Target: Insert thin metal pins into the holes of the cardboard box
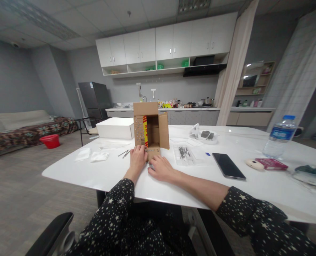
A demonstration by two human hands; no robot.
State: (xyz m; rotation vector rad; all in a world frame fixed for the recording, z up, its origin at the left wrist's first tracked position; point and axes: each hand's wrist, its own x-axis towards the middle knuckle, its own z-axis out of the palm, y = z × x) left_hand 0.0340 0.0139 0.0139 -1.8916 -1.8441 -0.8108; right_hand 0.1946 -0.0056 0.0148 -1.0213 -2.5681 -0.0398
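An open cardboard box [154,129] stands on the white table with its opening toward me and its flaps spread. Small metal studs dot its left flap and the front flap [154,153]. A yellow and red strip of tape runs along the left side of the opening. My left hand [139,157] is closed at the box's lower left corner, fingers bent over the cardboard. At the near edge of the front flap, my right hand [160,168] is closed with curled fingers; whether anything small lies under them is hidden. Thin metal rods [124,153] lie left of my left hand.
A clear parts case [186,155], a phone [228,165], a water bottle [279,137] and a maroon packet [274,164] lie to the right. Behind are a white box [115,128] and a white fan-like device [204,135]. Crumpled tissues [99,156] lie left.
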